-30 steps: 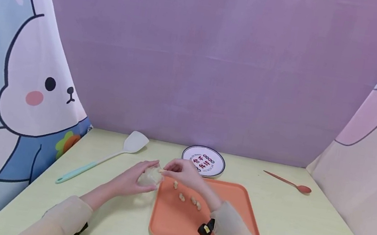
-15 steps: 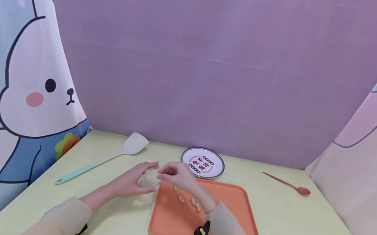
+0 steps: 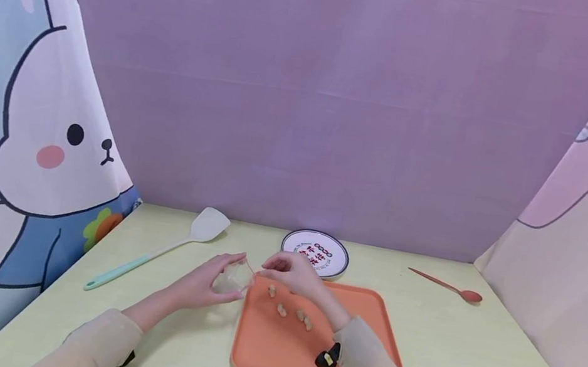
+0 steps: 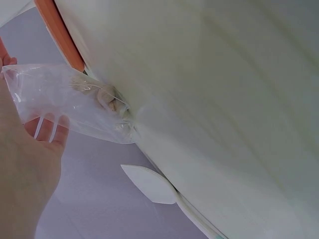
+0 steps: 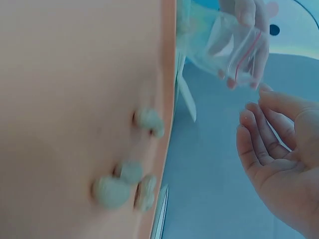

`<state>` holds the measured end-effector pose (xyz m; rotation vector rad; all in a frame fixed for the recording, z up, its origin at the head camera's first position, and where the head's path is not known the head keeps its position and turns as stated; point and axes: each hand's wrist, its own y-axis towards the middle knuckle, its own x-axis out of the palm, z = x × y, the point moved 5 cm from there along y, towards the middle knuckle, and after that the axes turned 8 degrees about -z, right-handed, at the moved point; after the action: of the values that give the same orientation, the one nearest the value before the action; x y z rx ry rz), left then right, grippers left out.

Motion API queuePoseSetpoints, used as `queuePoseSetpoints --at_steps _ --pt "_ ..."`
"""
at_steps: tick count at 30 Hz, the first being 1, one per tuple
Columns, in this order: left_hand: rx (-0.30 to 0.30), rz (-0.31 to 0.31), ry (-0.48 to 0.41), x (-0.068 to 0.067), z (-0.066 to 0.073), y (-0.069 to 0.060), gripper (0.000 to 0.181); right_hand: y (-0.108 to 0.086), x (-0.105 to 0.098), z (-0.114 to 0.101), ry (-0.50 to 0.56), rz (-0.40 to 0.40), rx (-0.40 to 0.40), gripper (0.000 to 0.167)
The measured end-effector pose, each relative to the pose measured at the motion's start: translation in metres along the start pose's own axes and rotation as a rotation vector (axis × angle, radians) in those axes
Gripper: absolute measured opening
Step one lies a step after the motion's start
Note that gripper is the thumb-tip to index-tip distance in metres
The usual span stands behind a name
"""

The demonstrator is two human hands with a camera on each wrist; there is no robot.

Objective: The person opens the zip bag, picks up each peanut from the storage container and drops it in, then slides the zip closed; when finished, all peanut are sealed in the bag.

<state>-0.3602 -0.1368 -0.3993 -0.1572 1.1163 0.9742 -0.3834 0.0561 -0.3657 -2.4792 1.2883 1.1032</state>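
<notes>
My left hand (image 3: 211, 282) holds a clear zip bag (image 4: 45, 92) between thumb and fingers, just left of an orange tray (image 3: 269, 351). A red line runs along the bag's mouth, which faces right. Several peanuts (image 4: 105, 95) show through the plastic at its bottom. Beside the mouth is my right hand (image 3: 294, 275), its fingers loosely bent and nothing visible between them. In the right wrist view its thumb tip lies close to the bag's edge; whether they touch I cannot tell. More unshelled peanuts (image 3: 282, 310) lie on the tray's left half.
A white spatula (image 3: 208, 226) with a mint handle lies at the left. Behind the tray is a round plate (image 3: 336, 259) with red print, partly covered by my right hand. A red spoon (image 3: 468, 295) rests at the far right of the table.
A second ago my right hand pinched a peanut at the bag's mouth. It dipped in toward the opening, then drew back slightly right without the peanut. My left hand kept its hold.
</notes>
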Motion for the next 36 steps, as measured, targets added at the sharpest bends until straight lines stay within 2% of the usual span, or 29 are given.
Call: queuePoseSetpoints --at_steps 12,17,21,24,36 --pt "-0.003 0.004 0.004 0.0 -0.001 -0.001 0.077 -0.018 -0.025 0.029 -0.085 0.039 0.041 0.013" --pt "-0.008 0.006 -0.003 0.001 -0.001 -0.001 0.077 -0.024 -0.028 0.045 -0.08 0.0 0.07 0.016" --pt "0.002 0.011 0.003 0.002 -0.002 0.0 0.077 -0.03 -0.03 0.06 -0.079 -0.033 0.124 0.015" --pt "-0.001 0.008 0.003 0.002 -0.003 0.0 0.076 -0.032 -0.03 0.069 -0.117 -0.047 0.14 0.014" --pt "-0.009 0.001 0.003 0.001 -0.002 -0.001 0.078 -0.031 -0.024 0.076 -0.199 -0.139 0.178 0.015"
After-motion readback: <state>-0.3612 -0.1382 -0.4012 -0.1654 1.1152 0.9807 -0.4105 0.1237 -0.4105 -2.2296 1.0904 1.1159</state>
